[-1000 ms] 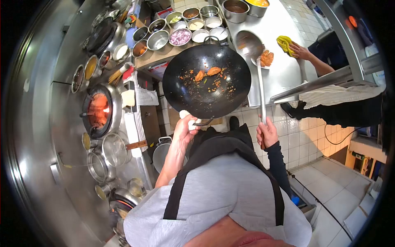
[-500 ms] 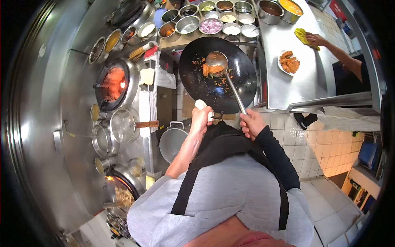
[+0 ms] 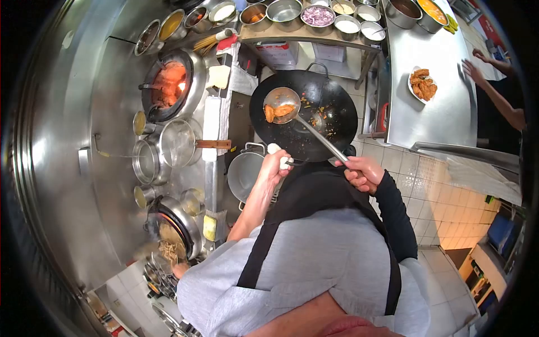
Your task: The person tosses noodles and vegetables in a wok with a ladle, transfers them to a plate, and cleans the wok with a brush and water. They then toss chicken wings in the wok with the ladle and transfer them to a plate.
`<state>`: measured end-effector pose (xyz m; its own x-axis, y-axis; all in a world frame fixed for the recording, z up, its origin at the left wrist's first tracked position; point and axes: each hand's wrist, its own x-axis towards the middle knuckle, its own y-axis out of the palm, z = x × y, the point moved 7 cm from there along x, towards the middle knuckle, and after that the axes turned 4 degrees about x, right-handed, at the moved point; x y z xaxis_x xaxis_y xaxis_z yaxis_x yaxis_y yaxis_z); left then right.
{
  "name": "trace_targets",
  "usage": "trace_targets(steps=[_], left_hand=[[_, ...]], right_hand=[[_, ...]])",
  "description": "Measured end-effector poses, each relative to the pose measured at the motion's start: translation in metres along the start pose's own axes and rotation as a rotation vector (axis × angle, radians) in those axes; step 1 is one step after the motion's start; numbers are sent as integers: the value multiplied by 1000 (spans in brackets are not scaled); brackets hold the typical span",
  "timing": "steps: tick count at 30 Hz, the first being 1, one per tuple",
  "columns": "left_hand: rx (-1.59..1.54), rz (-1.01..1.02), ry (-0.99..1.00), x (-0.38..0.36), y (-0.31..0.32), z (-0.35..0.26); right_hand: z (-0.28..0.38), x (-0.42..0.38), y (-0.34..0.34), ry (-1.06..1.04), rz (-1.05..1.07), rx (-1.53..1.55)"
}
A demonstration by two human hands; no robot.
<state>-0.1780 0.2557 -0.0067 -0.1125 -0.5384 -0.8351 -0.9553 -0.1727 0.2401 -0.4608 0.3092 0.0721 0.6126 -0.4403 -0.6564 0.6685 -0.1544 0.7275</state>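
My left hand (image 3: 278, 165) is closed round the near handle of a black wok (image 3: 343, 109), with a white cloth (image 3: 274, 149) bunched in its grip. The wok is held off the stove, in front of my apron. Closed on the end of a long metal ladle (image 3: 321, 138) is my right hand (image 3: 364, 174). The ladle's bowl is over the left part of the wok and carries a few orange-brown fried pieces (image 3: 278, 112). Small orange and green bits (image 3: 323, 121) cling to the wok's inside.
On the steel counter (image 3: 410, 123) at right stands a plate of fried pieces (image 3: 422, 85); a co-worker's hands (image 3: 474, 73) are beside it. Lit burner (image 3: 171, 84), strainer (image 3: 177, 143) and grey pot (image 3: 244, 177) are at left. Ingredient bowls (image 3: 318, 17) line the back shelf.
The ladle has lifted the fried pieces, and its bowl has moved left across the wok. The co-worker's hand has left the yellow cloth, which now lies farther back by the pots. My view has shifted.
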Motion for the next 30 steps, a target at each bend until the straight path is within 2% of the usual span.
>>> trace_targets(steps=[3,6,10,13,17,22,25,29,30], left_hand=[[-20,-23,-23,5,-12,7],[-27,44,-30,15,-11,3],[-8,69,-31,9,4,-17],[8,91,-25,14,17,-29],[28,165,-40,24,25,-38],[61,158,-13,21,35,-47],[71,154,-31,22,33,-45],[40,181,-53,25,32,-42],[26,196,-62,29,27,-40]], right_hand=[[1,-23,-3,-91,-47,-21],[4,-67,-18,-213,-169,21],[7,-131,-25,-487,-340,53],[23,-167,-31,-686,-672,-62],[39,-177,-68,-822,-1076,-244],[47,-151,-124,-900,-1092,-98],[46,-133,-131,-990,-1251,-233],[45,-125,-135,-970,-1128,-113],[45,-126,-144,-1022,-1224,-248]])
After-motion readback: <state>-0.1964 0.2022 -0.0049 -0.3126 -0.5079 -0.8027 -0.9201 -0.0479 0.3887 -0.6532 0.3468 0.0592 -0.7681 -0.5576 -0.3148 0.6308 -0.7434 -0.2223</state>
